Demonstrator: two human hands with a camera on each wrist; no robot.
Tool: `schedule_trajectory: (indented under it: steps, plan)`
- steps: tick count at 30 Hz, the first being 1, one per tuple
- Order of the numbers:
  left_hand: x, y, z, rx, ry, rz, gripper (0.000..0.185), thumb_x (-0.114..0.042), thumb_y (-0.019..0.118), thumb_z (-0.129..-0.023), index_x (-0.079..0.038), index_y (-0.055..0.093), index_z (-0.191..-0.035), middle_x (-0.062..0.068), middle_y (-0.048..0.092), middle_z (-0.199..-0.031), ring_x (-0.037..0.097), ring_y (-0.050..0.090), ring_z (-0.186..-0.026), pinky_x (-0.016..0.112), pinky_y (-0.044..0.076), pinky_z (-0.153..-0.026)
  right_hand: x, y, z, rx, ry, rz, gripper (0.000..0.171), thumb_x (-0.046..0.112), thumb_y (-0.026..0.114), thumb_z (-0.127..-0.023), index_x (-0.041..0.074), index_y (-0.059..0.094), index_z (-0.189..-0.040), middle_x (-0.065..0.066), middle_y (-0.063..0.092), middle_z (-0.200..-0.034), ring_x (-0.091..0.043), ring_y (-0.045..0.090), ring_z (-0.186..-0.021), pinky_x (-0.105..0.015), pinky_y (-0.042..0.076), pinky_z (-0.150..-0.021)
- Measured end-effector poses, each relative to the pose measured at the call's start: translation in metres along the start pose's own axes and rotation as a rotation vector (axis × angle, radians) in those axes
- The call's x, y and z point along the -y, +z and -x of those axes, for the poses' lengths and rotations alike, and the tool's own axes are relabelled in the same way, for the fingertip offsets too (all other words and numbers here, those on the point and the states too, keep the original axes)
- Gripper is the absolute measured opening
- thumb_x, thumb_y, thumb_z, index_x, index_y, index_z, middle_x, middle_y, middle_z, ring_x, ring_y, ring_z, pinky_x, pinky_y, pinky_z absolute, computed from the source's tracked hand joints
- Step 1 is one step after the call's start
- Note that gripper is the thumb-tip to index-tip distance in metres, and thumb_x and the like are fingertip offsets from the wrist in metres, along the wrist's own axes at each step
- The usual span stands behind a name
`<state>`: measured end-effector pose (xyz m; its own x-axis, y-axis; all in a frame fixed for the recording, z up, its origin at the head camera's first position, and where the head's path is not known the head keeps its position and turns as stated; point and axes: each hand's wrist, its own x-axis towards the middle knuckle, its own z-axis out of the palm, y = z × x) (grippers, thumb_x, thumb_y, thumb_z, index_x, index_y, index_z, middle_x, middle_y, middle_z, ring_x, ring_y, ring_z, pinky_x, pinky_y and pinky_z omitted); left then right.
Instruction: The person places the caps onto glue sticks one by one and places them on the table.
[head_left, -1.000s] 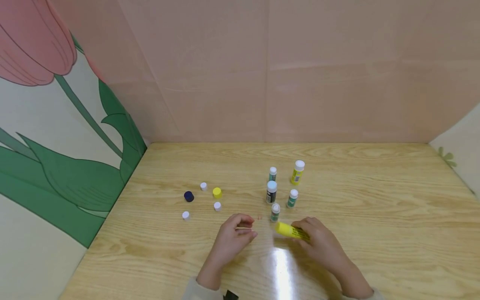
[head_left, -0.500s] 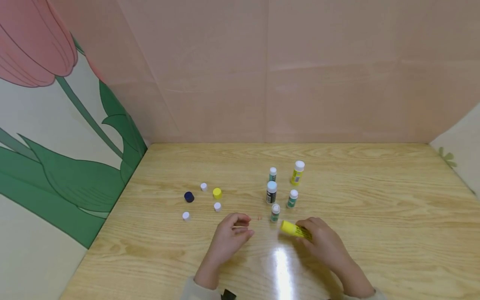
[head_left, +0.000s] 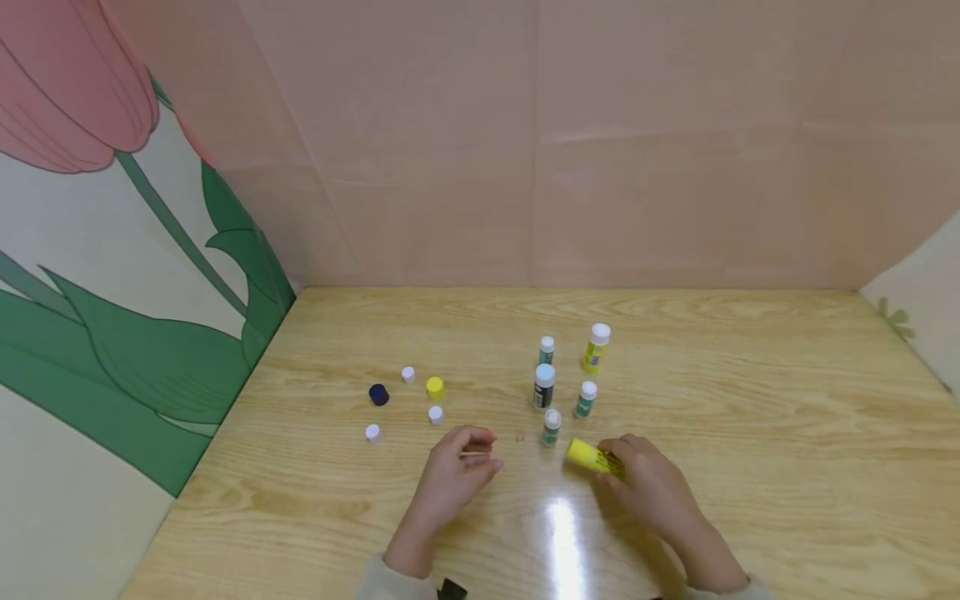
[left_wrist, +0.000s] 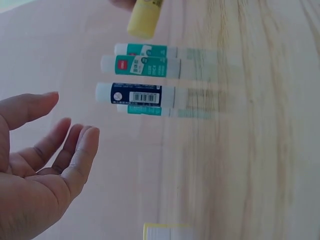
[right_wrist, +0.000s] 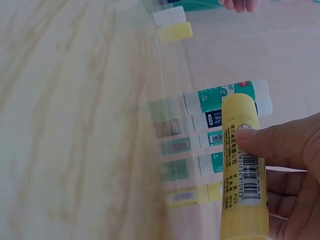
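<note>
Right grip (head_left: 637, 479) curls round the yellow glue stick (head_left: 592, 457), whose long axis tilts up-left out of the fingers toward the standing sticks (head_left: 545, 386) just beyond. Left grip (head_left: 457, 471) hangs loose and empty beside it, above the counter (head_left: 750, 433).

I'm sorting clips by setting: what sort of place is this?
Probably a staged tabletop booth, not a lived-in room: a wooden table boxed in by plain pink panels and a tulip-painted panel, with glue sticks set out.

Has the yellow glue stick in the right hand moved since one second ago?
Yes. The yellow glue stick moved slightly right and toward the back, nearer the standing green glue stick.
</note>
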<state>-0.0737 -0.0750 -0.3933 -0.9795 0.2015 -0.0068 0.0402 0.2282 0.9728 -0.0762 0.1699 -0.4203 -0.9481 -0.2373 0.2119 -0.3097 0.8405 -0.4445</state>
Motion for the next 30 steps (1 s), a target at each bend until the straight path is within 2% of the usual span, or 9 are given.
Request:
schedule_trajectory:
  steps: [2, 10, 19, 23, 30]
  plan:
    - [-0.004, -0.001, 0.001, -0.005, -0.008, -0.003, 0.025, 0.004, 0.061, -0.076, 0.008, 0.053, -0.099, 0.020, 0.051, -0.100, 0.034, 0.050, -0.095, 0.030, 0.046, -0.080, 0.000, 0.001, 0.000, 0.003, 0.011, 0.001, 0.032, 0.008, 0.072, -0.064, 0.001, 0.061, -0.093, -0.006, 0.056, -0.082, -0.020, 0.052, -0.075, -0.037, 0.046, -0.063]
    - [0.019, -0.004, -0.005, -0.037, 0.027, -0.060, 0.027, -0.004, 0.064, -0.076, 0.003, 0.054, -0.100, 0.012, 0.051, -0.100, 0.024, 0.050, -0.093, 0.027, 0.045, -0.081, -0.001, 0.002, -0.002, 0.014, 0.039, 0.001, 0.031, 0.009, 0.072, -0.064, 0.001, 0.061, -0.093, -0.006, 0.057, -0.082, -0.020, 0.052, -0.075, -0.035, 0.046, -0.061]
    - [0.025, -0.006, -0.007, -0.090, 0.062, -0.075, 0.026, -0.002, 0.064, -0.075, 0.006, 0.054, -0.098, 0.011, 0.052, -0.097, 0.024, 0.051, -0.090, 0.029, 0.045, -0.080, -0.001, 0.002, -0.004, 0.026, 0.054, 0.011, 0.031, 0.009, 0.072, -0.065, 0.001, 0.061, -0.093, -0.006, 0.057, -0.082, -0.020, 0.052, -0.075, -0.035, 0.046, -0.061]
    - [0.020, -0.007, -0.007, -0.094, 0.047, -0.063, 0.025, -0.001, 0.063, -0.076, 0.006, 0.054, -0.098, 0.013, 0.052, -0.097, 0.028, 0.051, -0.091, 0.035, 0.045, -0.081, -0.001, 0.002, -0.004, 0.034, 0.063, 0.007, 0.031, 0.009, 0.072, -0.065, 0.001, 0.061, -0.093, -0.006, 0.056, -0.081, -0.019, 0.052, -0.074, -0.034, 0.046, -0.060]
    - [-0.004, -0.007, -0.001, -0.106, 0.043, -0.066, 0.020, 0.007, 0.060, -0.075, 0.009, 0.053, -0.094, 0.022, 0.051, -0.096, 0.036, 0.050, -0.089, 0.043, 0.044, -0.080, -0.002, 0.002, -0.005, 0.051, 0.075, 0.002, 0.031, 0.009, 0.072, -0.065, 0.000, 0.061, -0.093, -0.006, 0.056, -0.081, -0.019, 0.051, -0.073, -0.033, 0.045, -0.059]
